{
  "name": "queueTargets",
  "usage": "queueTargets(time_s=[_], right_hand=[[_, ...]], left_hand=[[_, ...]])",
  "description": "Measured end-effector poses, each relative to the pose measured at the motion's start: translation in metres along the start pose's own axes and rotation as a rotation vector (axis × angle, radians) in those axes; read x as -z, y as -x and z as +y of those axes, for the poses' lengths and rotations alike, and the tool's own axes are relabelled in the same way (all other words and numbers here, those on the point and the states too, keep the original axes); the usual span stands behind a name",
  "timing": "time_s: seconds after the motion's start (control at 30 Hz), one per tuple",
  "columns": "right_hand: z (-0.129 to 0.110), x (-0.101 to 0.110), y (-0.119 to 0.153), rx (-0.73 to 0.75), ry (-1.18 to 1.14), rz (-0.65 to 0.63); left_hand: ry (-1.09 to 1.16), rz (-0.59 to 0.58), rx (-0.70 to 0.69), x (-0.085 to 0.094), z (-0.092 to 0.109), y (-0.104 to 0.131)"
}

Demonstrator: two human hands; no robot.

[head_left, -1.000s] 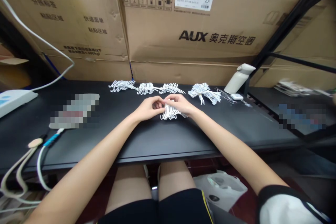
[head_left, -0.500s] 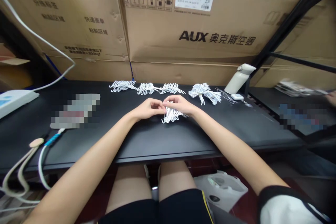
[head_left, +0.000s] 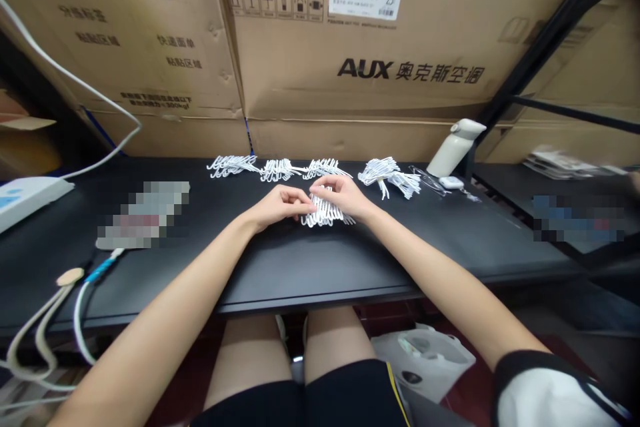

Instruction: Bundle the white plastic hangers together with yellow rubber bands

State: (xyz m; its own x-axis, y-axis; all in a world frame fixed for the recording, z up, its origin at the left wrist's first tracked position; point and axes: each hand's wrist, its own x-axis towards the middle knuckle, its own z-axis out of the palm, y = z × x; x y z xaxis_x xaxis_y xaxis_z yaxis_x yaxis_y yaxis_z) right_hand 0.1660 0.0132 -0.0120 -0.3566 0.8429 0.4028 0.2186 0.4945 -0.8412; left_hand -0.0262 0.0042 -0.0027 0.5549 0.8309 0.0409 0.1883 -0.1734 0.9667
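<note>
A bundle of thin white hooks [head_left: 327, 211] is between my hands, near the middle of the black table [head_left: 310, 273]. My right hand [head_left: 340, 195] is closed round the bundle's upper side, thumb and fingers gripping it. On the bundle's left end, my left hand [head_left: 283, 205] has thumb and fingertips pinched at the hooks. Behind my hands lie three more bundles of white hooks: one at the left [head_left: 233, 165], one in the middle [head_left: 278, 169], one at the right [head_left: 325, 167]. Further right is a looser pile of white pieces [head_left: 389, 177].
A cream bottle [head_left: 456, 148] and a small white case [head_left: 451, 183] stand at the back right. At the left are a blurred-out flat device [head_left: 145, 215], a cable [head_left: 83, 310] and a white box [head_left: 33, 199]. Cardboard boxes [head_left: 360, 90] line the back.
The bundle has tilted up slightly and shifted a little left, showing more hooks below my fingers. My left fingertips have moved onto its left end.
</note>
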Motion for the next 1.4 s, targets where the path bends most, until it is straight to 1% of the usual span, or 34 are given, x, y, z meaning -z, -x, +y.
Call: queueTargets(time_s=[0.23,0.4,0.47,0.57,0.67,0.77,0.83,0.9,0.97,1.03,1.1,1.17,1.23,1.3,1.4], right_hand=[[0.001,-0.003,0.0,0.054,0.02,0.11],[-0.004,-0.005,0.004,0.166,0.084,0.224],[-0.005,-0.006,0.006,0.243,0.166,0.236],[-0.006,-0.009,0.008,0.357,0.308,0.22],[-0.007,-0.011,0.01,0.401,0.338,0.217],[-0.009,-0.014,0.01,0.339,0.262,0.244],[-0.01,-0.015,0.01,0.271,0.17,0.267],[-0.011,-0.015,0.009,0.211,0.068,0.263],[-0.012,-0.014,0.008,0.16,-0.03,0.223],[-0.013,-0.014,0.007,0.108,-0.116,0.146],[-0.014,-0.014,0.007,0.071,-0.182,0.073],[-0.014,-0.015,0.007,0.051,-0.22,0.034],[-0.013,-0.015,0.008,0.041,-0.224,0.037],[-0.012,-0.014,0.008,0.038,-0.17,0.057],[-0.011,-0.009,0.007,0.075,0.036,0.144]], left_hand=[[0.033,0.121,-0.006,0.002,-0.005,-0.003],[0.028,0.263,0.016,0.002,-0.004,-0.003],[0.007,0.254,0.042,0.002,-0.004,-0.002],[-0.015,0.166,0.083,-0.001,-0.004,-0.001],[0.023,0.13,0.13,-0.002,-0.003,-0.001],[0.076,0.161,0.175,-0.002,-0.002,-0.002],[0.087,0.184,0.174,-0.001,-0.001,-0.003],[0.087,0.197,0.159,0.0,-0.002,-0.003],[0.09,0.203,0.144,0.001,-0.004,-0.004],[0.088,0.209,0.126,0.001,-0.006,-0.004],[0.06,0.215,0.099,0.002,-0.008,-0.005],[0.022,0.219,0.064,0.003,-0.011,-0.005],[0.015,0.219,0.051,0.003,-0.012,-0.005],[0.033,0.219,0.075,0.003,-0.012,-0.005],[0.064,0.23,0.135,0.003,-0.01,-0.004]])
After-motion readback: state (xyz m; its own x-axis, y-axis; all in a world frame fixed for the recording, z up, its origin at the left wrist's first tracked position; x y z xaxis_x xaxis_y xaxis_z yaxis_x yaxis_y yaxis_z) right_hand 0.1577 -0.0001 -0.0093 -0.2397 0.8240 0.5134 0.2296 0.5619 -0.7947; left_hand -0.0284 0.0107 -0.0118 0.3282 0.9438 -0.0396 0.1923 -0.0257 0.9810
